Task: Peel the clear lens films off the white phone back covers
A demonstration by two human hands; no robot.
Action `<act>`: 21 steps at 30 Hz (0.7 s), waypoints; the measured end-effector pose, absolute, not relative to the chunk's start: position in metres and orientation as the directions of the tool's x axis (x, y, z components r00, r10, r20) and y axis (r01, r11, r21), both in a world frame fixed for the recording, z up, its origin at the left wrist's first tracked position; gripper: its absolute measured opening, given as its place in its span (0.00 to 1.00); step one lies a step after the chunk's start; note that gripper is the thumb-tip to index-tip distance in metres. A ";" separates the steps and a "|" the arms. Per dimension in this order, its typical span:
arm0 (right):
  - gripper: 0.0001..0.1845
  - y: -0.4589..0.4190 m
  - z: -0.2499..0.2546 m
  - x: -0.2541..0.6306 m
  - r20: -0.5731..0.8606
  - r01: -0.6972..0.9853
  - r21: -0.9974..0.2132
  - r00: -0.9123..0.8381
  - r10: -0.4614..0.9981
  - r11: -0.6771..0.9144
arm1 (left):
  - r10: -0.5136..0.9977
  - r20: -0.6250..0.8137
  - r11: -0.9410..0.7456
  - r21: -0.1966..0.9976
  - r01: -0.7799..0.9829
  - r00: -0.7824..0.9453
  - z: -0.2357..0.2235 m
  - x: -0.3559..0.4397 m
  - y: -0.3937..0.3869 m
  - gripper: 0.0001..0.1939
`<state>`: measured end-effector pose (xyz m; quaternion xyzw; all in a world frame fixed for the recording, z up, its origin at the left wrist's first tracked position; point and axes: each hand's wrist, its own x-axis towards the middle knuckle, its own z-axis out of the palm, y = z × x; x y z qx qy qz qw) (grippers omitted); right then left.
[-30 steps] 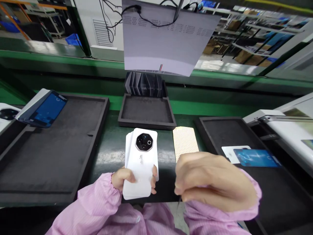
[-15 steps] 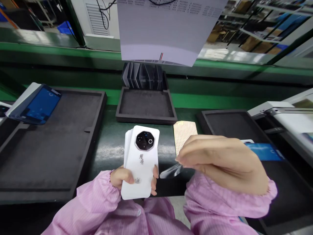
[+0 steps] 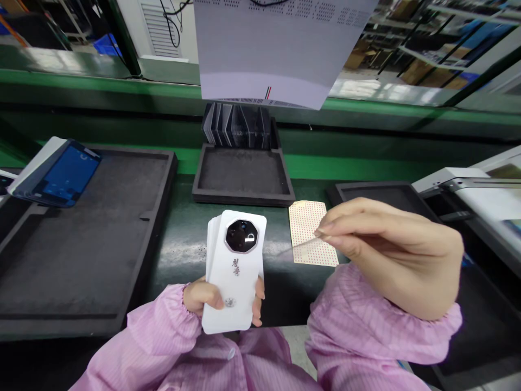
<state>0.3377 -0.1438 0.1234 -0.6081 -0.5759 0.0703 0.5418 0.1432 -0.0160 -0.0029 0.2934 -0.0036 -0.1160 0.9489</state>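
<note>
My left hand (image 3: 207, 295) is closed around a fanned stack of white phone back covers (image 3: 244, 282), thumb on the front and fingertips round the right edge. The top cover has a dark eight-sided camera window, silvery characters and a small round mark. To the right, my right hand (image 3: 391, 250) pinches one end of a thin clear film (image 3: 297, 250) between thumb and fingers. The film's free end points left towards the covers, apart from them and blurred. Behind it, flat on the bench, lies a cream sheet with rows of small red dots (image 3: 311, 231).
A small black foam tray (image 3: 244, 199) holds upright dark panels (image 3: 238, 127) at its back. Large dark trays stand left (image 3: 146, 244) and right (image 3: 374, 187). Stacked pieces with a blue screen face (image 3: 71, 176) lean over the left one. A white panel (image 3: 277, 60) overhangs the back.
My right hand has risen and shifted slightly right, carrying the clear film up and away from the covers, over the dotted sheet. My left hand and its stack have barely moved.
</note>
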 end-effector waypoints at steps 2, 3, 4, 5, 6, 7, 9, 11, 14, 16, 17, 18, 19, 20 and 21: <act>0.13 -0.144 0.122 0.336 0.555 0.609 -0.759 0.419 0.719 0.230 | -0.229 -0.052 0.801 0.557 0.219 0.972 -0.002 0.143 -0.016 0.28; 0.13 -0.143 0.121 0.336 0.559 0.602 -0.767 0.458 0.691 0.222 | -0.230 -0.044 0.806 0.551 0.216 0.972 -0.003 0.143 -0.016 0.28; 0.12 -0.143 0.120 0.335 0.561 0.595 -0.775 0.490 0.667 0.214 | -0.230 -0.036 0.813 0.542 0.212 0.973 -0.003 0.143 -0.016 0.29; 0.12 -0.142 0.119 0.335 0.563 0.590 -0.780 0.514 0.648 0.209 | -0.228 -0.025 0.821 0.532 0.206 0.973 -0.003 0.143 -0.016 0.29; 0.12 -0.141 0.118 0.335 0.562 0.586 -0.784 0.533 0.632 0.204 | -0.226 -0.018 0.828 0.523 0.202 0.974 -0.004 0.144 -0.017 0.30; 0.11 -0.139 0.117 0.335 0.564 0.585 -0.786 0.546 0.619 0.200 | -0.224 -0.015 0.834 0.515 0.200 0.974 -0.004 0.144 -0.017 0.31; 0.11 -0.137 0.116 0.335 0.567 0.588 -0.785 0.555 0.609 0.195 | -0.220 -0.012 0.844 0.499 0.197 0.975 -0.005 0.144 -0.017 0.32; 0.10 -0.134 0.114 0.335 0.562 0.596 -0.781 0.542 0.625 0.186 | -0.218 -0.008 0.852 0.485 0.194 0.976 -0.006 0.144 -0.017 0.32; 0.10 -0.130 0.113 0.335 0.544 0.609 -0.775 0.511 0.666 0.165 | -0.222 -0.001 0.859 0.473 0.196 0.975 -0.006 0.143 -0.018 0.32; 0.10 -0.127 0.112 0.335 0.529 0.614 -0.774 0.494 0.690 0.154 | -0.228 -0.007 0.854 0.479 0.203 0.974 -0.006 0.143 -0.017 0.32; 0.09 -0.126 0.112 0.335 0.519 0.612 -0.776 0.487 0.702 0.149 | -0.230 -0.012 0.849 0.486 0.207 0.973 -0.006 0.143 -0.017 0.32; 0.09 -0.125 0.111 0.335 0.509 0.608 -0.780 0.483 0.712 0.146 | -0.232 -0.019 0.843 0.496 0.210 0.973 -0.006 0.142 -0.017 0.32; 0.09 -0.123 0.110 0.335 0.500 0.602 -0.786 0.481 0.720 0.144 | -0.231 -0.026 0.837 0.504 0.213 0.973 -0.006 0.142 -0.017 0.32; 0.08 -0.122 0.110 0.335 0.493 0.595 -0.791 0.483 0.723 0.141 | -0.229 -0.030 0.833 0.510 0.212 0.973 -0.006 0.142 -0.017 0.32; 0.08 -0.121 0.109 0.335 0.487 0.589 -0.796 0.488 0.724 0.139 | -0.230 -0.032 0.830 0.516 0.213 0.973 -0.006 0.142 -0.017 0.32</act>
